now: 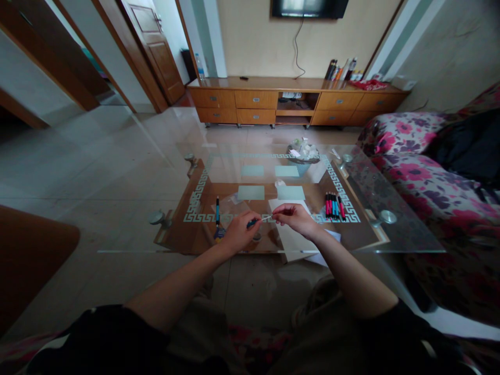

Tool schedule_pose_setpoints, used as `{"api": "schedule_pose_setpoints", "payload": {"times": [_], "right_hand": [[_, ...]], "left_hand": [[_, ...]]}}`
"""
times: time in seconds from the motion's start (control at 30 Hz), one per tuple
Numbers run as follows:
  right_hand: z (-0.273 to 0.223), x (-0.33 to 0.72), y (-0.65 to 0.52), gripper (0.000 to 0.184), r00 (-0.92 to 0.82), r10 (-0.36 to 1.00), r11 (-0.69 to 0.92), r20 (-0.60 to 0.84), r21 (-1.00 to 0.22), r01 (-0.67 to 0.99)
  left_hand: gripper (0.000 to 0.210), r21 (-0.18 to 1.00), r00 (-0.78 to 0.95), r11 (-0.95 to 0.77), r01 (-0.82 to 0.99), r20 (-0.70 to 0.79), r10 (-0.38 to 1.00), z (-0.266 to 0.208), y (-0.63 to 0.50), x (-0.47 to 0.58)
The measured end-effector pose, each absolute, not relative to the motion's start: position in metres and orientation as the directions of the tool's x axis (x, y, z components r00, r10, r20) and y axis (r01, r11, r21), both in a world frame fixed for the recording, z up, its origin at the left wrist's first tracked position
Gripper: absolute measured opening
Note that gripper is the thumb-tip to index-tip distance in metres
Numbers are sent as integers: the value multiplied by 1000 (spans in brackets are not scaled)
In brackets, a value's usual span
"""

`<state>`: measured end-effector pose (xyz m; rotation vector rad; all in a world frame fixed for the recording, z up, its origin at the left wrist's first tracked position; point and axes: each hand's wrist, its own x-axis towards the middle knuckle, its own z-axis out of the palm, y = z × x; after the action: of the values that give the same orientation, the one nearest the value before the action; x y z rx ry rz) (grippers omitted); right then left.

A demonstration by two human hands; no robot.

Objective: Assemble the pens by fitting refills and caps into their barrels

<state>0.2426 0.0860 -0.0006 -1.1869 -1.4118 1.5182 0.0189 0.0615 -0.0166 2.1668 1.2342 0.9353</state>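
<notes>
Over the near part of the glass table [128, 242], my two hands meet at a thin, pale rod [266, 217] that looks like a pen refill. My left hand [239, 230] is closed around a short dark pen piece [251, 223], with the rod's left end at its fingertips. The fingers of my right hand [294, 216] pinch the rod's other end. A blue and black pen [217, 210] lies to the left of my hands. Several pink, blue and black pens [333, 207] lie side by side on the right.
A basket [302, 166] with crumpled clear plastic stands toward the far side. Pale sheets [292, 242] show below my right hand, and a small dark blue and yellow item [219, 234] by my left. A flowered sofa [425, 177] is on the right; a wooden cabinet [255, 99] stands beyond.
</notes>
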Motion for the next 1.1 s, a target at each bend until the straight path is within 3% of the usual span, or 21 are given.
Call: {"api": "schedule_pose_setpoints", "payload": {"times": [0.43,0.7,1.1], "right_hand": [[-10,242,86,29,-403,905,-86,-136,-986,141],[-12,242,86,31,-414,902,-11,-121,-966,259],[-20,241,81,30,-465,877,17,-123,-958,286]], "left_hand": [[12,652,386,-504,567,330,861,-13,58,23],[14,592,427,-511,623,291,856,-13,55,22],[20,493,500,-600,631,333,799,-14,53,20]]}}
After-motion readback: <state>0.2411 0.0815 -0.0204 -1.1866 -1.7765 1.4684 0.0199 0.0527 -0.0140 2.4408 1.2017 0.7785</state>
